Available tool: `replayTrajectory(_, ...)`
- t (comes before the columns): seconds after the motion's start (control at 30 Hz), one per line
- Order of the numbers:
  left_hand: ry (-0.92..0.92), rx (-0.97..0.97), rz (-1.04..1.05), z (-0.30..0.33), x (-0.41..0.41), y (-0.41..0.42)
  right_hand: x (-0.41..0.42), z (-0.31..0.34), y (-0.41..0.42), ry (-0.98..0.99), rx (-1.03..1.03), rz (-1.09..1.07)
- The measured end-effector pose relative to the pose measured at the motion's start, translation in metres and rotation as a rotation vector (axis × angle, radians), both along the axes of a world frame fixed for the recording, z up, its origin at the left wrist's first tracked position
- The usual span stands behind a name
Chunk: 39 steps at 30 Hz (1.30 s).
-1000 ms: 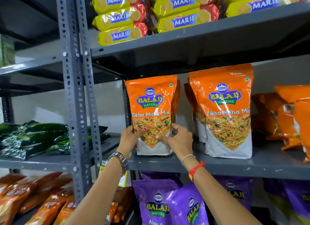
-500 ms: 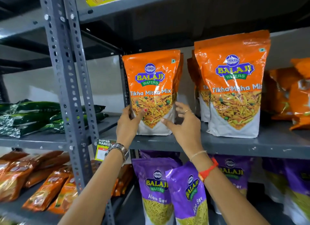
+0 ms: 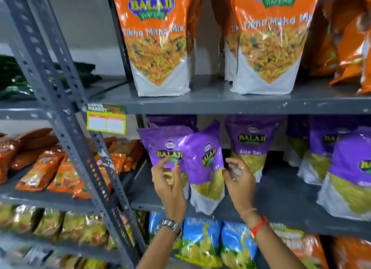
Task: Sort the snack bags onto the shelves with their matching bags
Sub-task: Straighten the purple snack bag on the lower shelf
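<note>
You are holding both arms up and forward, side by side. Your left hand (image 3: 168, 185) is standing upright with its fingers (image 3: 160, 165) spread and a little bent, holding nothing. A metal watch (image 3: 169, 226) is sitting on that wrist. Your right hand (image 3: 239, 183) is standing upright too, with its fingers (image 3: 233, 164) curled loosely and holding nothing. A red band (image 3: 259, 226) and a thin bracelet (image 3: 249, 210) are circling that wrist.

Glossy plastic purple bag (image 3: 204, 168); matt metal shelf (image 3: 220, 106).

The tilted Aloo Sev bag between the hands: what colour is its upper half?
Purple on the tilted Aloo Sev bag, with a white base; head view.
</note>
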<state>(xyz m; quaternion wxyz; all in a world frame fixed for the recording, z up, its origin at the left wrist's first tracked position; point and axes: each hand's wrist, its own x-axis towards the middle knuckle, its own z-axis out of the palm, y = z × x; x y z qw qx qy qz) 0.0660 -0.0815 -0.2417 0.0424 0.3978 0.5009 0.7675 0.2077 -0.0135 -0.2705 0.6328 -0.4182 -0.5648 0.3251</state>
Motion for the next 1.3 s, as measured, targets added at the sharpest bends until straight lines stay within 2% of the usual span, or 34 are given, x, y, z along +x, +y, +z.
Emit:
replayTrajectory(0.13,-0.268,-0.218,-0.237,-0.064,0.020,-0.001,0.013,-0.037,0.032,-0.132,-0.247,0.168)
replayTrajectory(0.23,-0.396,-0.402,-0.380,-0.090,0.027,0.004,0.015,-0.044,0.042,-0.167,-0.453,0.317)
replayTrajectory(0.43,-0.340,-0.461,-0.495,-0.100,0.035,0.020,0.014,-0.048,0.059,-0.154,-0.557,0.558)
replayTrajectory(0.6,-0.316,-0.434,-0.482,-0.104,0.033,0.027,0.019,-0.049,0.063,-0.186,-0.510,0.519)
replayTrajectory(0.83,-0.185,-0.464,-0.647,-0.102,0.031,0.042,0.051,-0.054,0.040,-0.085,-0.409,0.360)
replayTrajectory(1.07,-0.125,-0.542,-0.790,-0.090,0.062,0.079,0.094,-0.060,0.025,-0.087,-0.330,0.000)
replayTrajectory(1.3,-0.100,-0.611,-0.850,-0.097,0.093,0.103,0.127,-0.060,0.034,-0.141,-0.313,-0.117)
